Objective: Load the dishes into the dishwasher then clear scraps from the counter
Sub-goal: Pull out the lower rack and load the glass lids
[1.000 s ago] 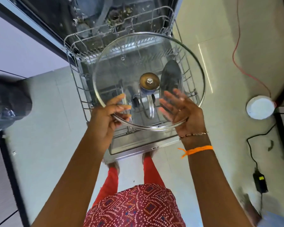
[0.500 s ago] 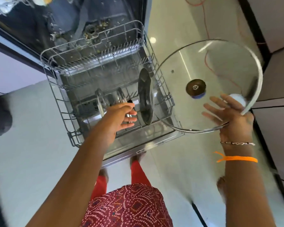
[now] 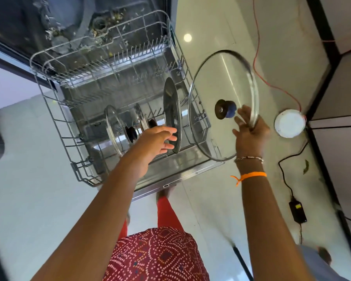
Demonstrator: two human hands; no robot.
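Note:
A big glass lid point(image 3: 213, 82) with a steel rim and a dark knob is held almost on edge at the right side of the pulled-out dishwasher rack point(image 3: 55, 110). My right hand point(image 3: 249, 134) grips its rim near the bottom right. My left hand point(image 3: 160, 138) reaches over the rack with fingers loosely extended, close to an upright dark steel plate point(image 3: 171, 110). Two smaller glass lids point(image 3: 115, 128) stand in the tines to the left of it.
The open dishwasher tub point(image 3: 79, 23) shows food bits at its drain. A round white device point(image 3: 289, 123) with an orange cable, a black cable and an adapter point(image 3: 297, 211) lie on the tiled floor right of the rack. Dark cabinet edges run along the right.
The big lid has tipped from nearly flat to almost on edge and come closer to the rack's right side. My left hand has moved right, toward the steel plate.

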